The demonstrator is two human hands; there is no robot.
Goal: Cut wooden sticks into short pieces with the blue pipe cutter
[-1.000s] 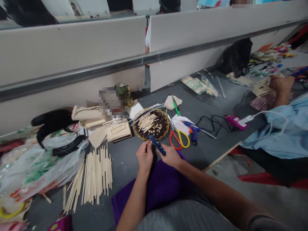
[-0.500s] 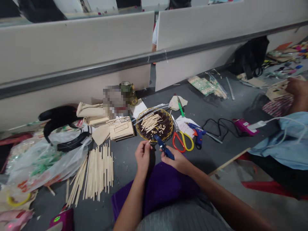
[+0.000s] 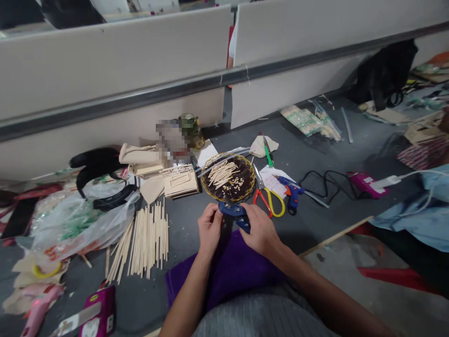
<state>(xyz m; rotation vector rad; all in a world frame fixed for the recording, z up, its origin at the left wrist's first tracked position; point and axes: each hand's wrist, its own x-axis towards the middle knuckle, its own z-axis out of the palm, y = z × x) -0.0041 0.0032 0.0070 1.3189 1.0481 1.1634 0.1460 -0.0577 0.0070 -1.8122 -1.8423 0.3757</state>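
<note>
Low in front of me, my right hand is wrapped round a blue-handled hand cutter, whose handles stand apart. My left hand is closed in a pinch right at the cutter's left end; what its fingertips hold is hidden. Just beyond the hands sits a yellow-rimmed woven basket with a dark bottom. In it lie a heap of thin wooden sticks and many small cut pieces. Purple cloth lies below my hands.
Long wooden sticks lie at the left, near a plastic bag and a stick-built box. Right of the basket are scissors, a blue glue gun and a cable. A person's blue sleeve is at the right.
The cutter has turned from pointing away to lying more crosswise, nearer my left hand. My hands have drawn closer together, and the pale stick end at my left fingertips is now out of sight.
</note>
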